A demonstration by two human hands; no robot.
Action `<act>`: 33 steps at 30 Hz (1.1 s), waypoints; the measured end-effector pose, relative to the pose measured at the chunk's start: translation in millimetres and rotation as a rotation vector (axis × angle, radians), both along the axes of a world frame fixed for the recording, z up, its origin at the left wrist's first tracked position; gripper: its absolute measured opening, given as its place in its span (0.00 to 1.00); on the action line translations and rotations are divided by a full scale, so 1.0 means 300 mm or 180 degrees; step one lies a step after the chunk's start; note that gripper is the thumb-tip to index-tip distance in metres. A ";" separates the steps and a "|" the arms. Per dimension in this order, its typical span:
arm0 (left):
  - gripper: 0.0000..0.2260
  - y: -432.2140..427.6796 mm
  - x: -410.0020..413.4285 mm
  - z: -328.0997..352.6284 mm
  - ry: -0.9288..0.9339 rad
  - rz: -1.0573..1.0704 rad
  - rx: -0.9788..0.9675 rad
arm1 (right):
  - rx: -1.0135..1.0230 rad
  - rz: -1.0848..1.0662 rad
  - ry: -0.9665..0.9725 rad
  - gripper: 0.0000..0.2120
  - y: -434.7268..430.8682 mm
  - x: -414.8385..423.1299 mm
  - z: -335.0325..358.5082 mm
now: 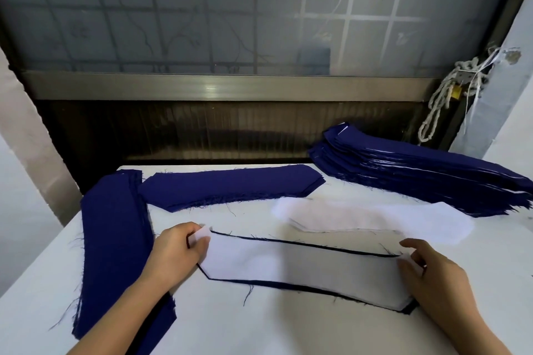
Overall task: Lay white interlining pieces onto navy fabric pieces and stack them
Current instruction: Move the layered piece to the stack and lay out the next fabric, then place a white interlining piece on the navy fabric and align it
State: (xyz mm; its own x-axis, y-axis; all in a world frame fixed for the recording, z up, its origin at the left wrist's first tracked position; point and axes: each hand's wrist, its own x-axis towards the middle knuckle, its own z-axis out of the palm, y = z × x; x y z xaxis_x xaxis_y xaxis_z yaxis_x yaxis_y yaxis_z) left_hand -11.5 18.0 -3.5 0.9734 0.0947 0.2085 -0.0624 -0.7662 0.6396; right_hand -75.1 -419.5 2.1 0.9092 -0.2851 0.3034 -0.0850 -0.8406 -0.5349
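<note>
Head view: left hand pinches one end of the white interlining piece; right hand pinches the other end. The piece lies between the hands on a navy fabric piece, whose rim shows along both long edges.

Judgement: alignment is in hand. Keep the interlining taut, even out the navy margin, then press flat.

Loose interlining lies just beyond the right hand, with the layered stack farther beyond. A navy stack lies beside the left hand.
</note>
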 end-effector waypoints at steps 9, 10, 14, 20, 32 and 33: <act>0.06 -0.010 -0.010 -0.003 -0.0101 0.0077 0.0045 | -0.0871 -0.0321 -0.0248 0.12 0.009 0.011 -0.024; 0.06 -0.014 -0.011 -0.002 -0.0126 0.0068 0.0050 | -0.0875 -0.0336 -0.0255 0.11 0.005 0.018 -0.024; 0.09 -0.018 -0.010 -0.003 -0.0194 0.0054 0.0058 | -0.0908 -0.0331 -0.0214 0.08 0.000 0.048 -0.020; 0.16 -0.023 -0.016 -0.001 -0.0375 0.0148 0.0369 | -0.0758 -0.0451 -0.0190 0.12 -0.008 0.052 -0.035; 0.18 0.120 0.298 0.102 -0.0023 0.1343 0.1294 | -0.0999 -0.0334 -0.0268 0.11 -0.005 0.065 -0.044; 0.17 0.134 0.321 0.107 0.0101 0.1415 0.1350 | -0.1025 -0.0309 -0.0284 0.10 -0.005 0.068 -0.045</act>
